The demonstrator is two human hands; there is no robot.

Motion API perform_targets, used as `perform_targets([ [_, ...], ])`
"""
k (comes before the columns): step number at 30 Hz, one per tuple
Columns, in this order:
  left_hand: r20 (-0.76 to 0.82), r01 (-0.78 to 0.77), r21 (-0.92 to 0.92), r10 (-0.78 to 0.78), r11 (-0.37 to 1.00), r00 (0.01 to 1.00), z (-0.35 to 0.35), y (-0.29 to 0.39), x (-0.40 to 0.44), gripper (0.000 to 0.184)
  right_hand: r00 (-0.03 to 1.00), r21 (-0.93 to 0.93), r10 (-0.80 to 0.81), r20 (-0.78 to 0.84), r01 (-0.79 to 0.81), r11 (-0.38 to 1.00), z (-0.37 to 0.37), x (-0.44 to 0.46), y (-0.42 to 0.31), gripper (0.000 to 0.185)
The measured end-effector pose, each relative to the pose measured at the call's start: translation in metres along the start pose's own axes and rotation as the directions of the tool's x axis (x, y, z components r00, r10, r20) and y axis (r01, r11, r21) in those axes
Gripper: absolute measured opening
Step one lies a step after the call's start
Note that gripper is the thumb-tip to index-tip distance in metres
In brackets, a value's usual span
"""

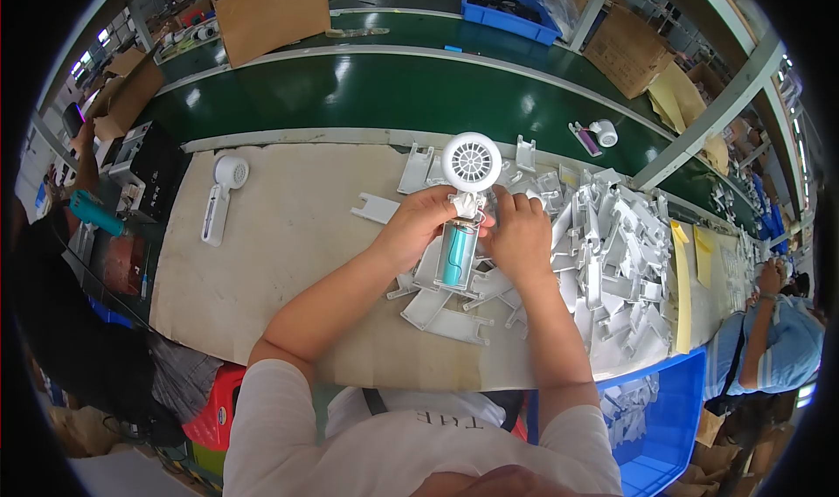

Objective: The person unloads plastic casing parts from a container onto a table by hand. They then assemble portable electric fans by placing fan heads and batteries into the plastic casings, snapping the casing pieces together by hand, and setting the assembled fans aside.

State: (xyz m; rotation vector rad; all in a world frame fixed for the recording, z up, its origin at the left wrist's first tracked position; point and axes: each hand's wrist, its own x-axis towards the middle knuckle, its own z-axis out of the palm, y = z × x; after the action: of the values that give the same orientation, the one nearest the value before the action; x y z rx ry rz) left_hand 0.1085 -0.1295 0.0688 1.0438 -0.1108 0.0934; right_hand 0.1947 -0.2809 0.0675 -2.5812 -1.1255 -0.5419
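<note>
Where our hands meet: left hand [419, 222] grasps the fan's neck [468, 205]; right hand [522, 235] just opposite, grip unclear.
Fan's long axis: head [472, 162] away from us, teal battery [454, 257] nearer.

The curled fingertips of the right hand [522, 235] are mostly out of sight, and the tips of the left hand [424, 215] are partly lost at the neck of a white, round-headed plastic fan [472, 162]; the wiring there is too small to trace. Loose white plastic shells [625, 235] overlap, hiding many of the lower ones. The beige-covered desk [288, 261] and an arm hide part of a deep blue plastic bin [669, 462]. The dark lens border cuts off a black-clothed person [74, 322]. Printing on a brown cardboard box [622, 49] is illegible.
</note>
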Motion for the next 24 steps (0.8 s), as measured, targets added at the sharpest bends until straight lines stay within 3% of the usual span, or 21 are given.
perform_targets([
  [7, -0.038, 0.005, 0.01, -0.005, 1.0, 0.999, 0.002, 0.007, 0.0, 0.03, 0.998, 0.171, 0.055, 0.039, -0.061, 0.983, 0.003, 0.001, 0.01, 0.059],
  [9, -0.12, 0.053, 0.065, -0.045, 0.996, 0.992, 0.005, 0.008, -0.002, 0.028, 0.987, 0.218, -0.019, -0.16, 0.054, 0.974, 0.006, 0.002, 0.028, 0.065],
  [10, -0.122, 0.06, 0.065, -0.051, 0.996, 0.991, 0.007, 0.011, -0.004, 0.028, 0.988, 0.222, -0.014, -0.156, 0.048, 0.974, -0.004, 0.003, 0.028, 0.065],
  [11, -0.118, 0.106, 0.404, -0.063, 0.909, 0.991, 0.009, 0.013, -0.005, 0.028, 0.994, 0.771, 0.105, -0.03, -0.044, 0.635, -0.019, 0.003, 0.028, 0.068],
  [12, -0.119, 0.138, 0.689, -0.077, 0.712, 0.99, 0.011, 0.014, -0.007, 0.028, 0.981, 0.988, 0.125, 0.146, -0.151, 0.03, -0.031, 0.003, 0.027, 0.072],
  [13, -0.125, 0.145, 0.68, -0.081, 0.719, 0.989, 0.014, 0.014, -0.01, 0.028, 0.98, 0.986, 0.122, 0.158, -0.163, 0.033, -0.035, 0.001, 0.026, 0.072],
  [15, 0.078, -0.074, 0.905, 0.009, 0.42, 0.997, 0.019, 0.013, -0.017, 0.031, 0.99, 0.918, -0.081, 0.114, -0.074, 0.391, -0.039, -0.003, 0.024, 0.077],
  [16, 0.073, -0.073, 0.914, 0.015, 0.399, 0.997, 0.022, 0.012, -0.019, 0.033, 0.977, 0.935, -0.069, 0.204, -0.173, 0.31, -0.038, -0.006, 0.026, 0.079],
  [17, 0.066, -0.067, 0.913, 0.017, 0.403, 0.998, 0.021, 0.014, -0.02, 0.033, 0.975, 0.934, -0.075, 0.21, -0.177, 0.31, -0.041, -0.007, 0.028, 0.079],
  [19, 0.093, -0.081, 0.963, -0.034, 0.258, 0.995, 0.016, 0.017, -0.021, 0.032, 0.961, 0.821, -0.142, 0.237, -0.12, 0.559, -0.057, -0.009, 0.027, 0.078],
  [20, 0.08, -0.068, 0.96, -0.032, 0.273, 0.996, 0.012, 0.015, -0.019, 0.032, 0.979, 0.72, -0.148, 0.14, 0.002, 0.694, -0.067, -0.012, 0.022, 0.071],
  [21, 0.069, -0.053, 0.944, -0.038, 0.325, 0.997, 0.008, 0.013, -0.015, 0.03, 0.974, 0.715, -0.16, 0.16, -0.003, 0.7, -0.072, -0.014, 0.023, 0.071],
  [23, 0.049, -0.03, 0.917, -0.038, 0.399, 0.998, 0.004, 0.011, -0.011, 0.028, 0.925, 0.385, -0.381, -0.009, 0.354, 0.852, -0.082, -0.018, 0.03, 0.064],
  [24, -0.005, 0.118, 0.818, -0.199, 0.562, 0.98, 0.01, 0.02, -0.01, 0.027, 0.879, 0.175, -0.468, -0.094, 0.477, 0.861, -0.086, -0.021, 0.029, 0.053],
])
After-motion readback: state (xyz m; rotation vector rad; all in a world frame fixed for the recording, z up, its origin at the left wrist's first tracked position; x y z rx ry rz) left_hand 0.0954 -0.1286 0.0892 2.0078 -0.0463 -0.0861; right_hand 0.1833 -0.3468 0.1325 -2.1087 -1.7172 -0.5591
